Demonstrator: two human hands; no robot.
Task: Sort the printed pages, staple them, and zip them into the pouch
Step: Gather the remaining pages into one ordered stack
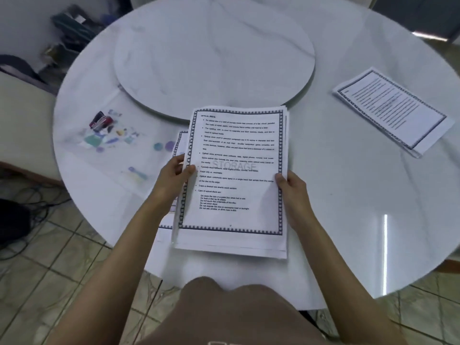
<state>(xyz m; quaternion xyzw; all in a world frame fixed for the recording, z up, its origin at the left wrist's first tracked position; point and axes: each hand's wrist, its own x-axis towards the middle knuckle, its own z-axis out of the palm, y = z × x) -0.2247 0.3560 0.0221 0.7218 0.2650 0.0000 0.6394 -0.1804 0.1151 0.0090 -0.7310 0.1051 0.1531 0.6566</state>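
Two thumbs sit on the top sheet: our left thumb (190, 169) on the left border, our right thumb (280, 178) on the right one, the other fingers tucked underneath and out of sight. So our left hand (174, 175) and right hand (292, 192) each clasp one side of the stack (234, 150), which we hold over the near edge of the table (348, 207). The top page deals with optical discs, and its corners and bottom edges are fanned, not squared.

Beneath it, peeking out on the left, a loose page (179, 140) lies flat. Well off to the right rests a second pile (393, 110). Far left, the stapler (100, 120) sits on what looks like the clear printed pouch (112, 143).

We judge we are mid-sort, and there are risks. With a grip only at the sides, lower sheets could slide free and drop past the table edge to the floor. The stack could also pick up that loose page and scramble the order. And if we staple edges this ragged, the staple may miss some sheets.
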